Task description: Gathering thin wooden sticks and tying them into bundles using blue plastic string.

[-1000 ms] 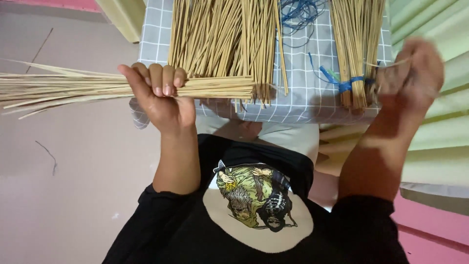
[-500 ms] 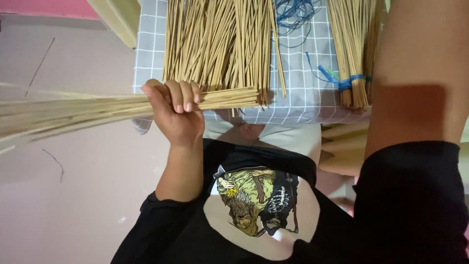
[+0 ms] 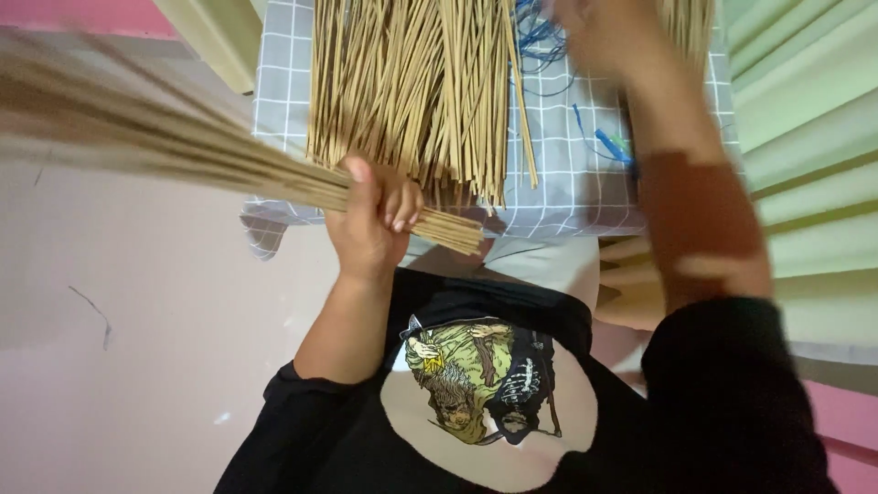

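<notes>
Right hand (image 3: 594, 32) moved up to pile (image 3: 412, 91), blurred, grip unclear. Left hand (image 3: 370, 224) clenched on bundle (image 3: 183, 151), now tilted; most sticks remained ungathered on cloth (image 3: 567, 192).

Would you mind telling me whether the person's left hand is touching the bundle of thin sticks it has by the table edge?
Touching. The head view shows the left hand closed around the bundle of sticks, fingers curled over them with no gap.
</notes>
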